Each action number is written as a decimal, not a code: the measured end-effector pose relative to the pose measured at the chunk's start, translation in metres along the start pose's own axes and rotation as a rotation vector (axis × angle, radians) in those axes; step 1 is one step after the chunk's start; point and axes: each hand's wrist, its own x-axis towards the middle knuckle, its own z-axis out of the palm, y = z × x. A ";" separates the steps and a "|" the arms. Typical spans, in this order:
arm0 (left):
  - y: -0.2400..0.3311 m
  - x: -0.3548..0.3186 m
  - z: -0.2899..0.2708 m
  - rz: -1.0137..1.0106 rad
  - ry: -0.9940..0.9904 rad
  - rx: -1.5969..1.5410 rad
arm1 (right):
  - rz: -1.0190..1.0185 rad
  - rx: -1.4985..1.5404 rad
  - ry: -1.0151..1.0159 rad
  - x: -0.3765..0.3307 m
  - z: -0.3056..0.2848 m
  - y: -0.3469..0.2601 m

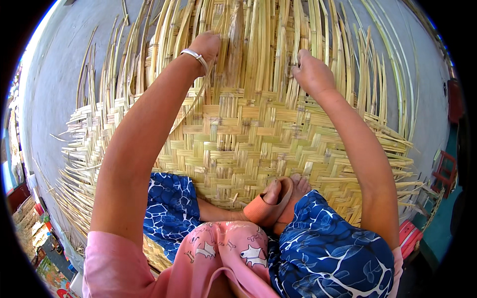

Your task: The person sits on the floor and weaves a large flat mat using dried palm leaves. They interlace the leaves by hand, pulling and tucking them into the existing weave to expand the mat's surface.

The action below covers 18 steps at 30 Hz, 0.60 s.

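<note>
A woven bamboo mat (223, 129) spreads in front of me, its far side running out into long loose bamboo strips (268, 44). My left hand (204, 45), with a pale bangle (195, 57) at the wrist, is closed at the far left-centre among these strips; a thin strip trails down from it across the weave. Further right, my right hand (314, 74) is closed on a strip at the woven edge. Between the hands lies a brownish, flat, wood-like piece (233, 49). The fingertips of both hands are partly hidden.
My foot in an orange sandal (263, 208) rests on the mat's near part. Loose strip ends fan out at both sides over the grey floor (59, 99). A red stool-like frame (443, 171) and a pink-red striped item (410, 236) stand at the right.
</note>
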 end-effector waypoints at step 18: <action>0.038 -0.019 0.000 -0.438 -0.275 -0.264 | 0.133 0.940 -0.401 0.030 -0.024 -0.011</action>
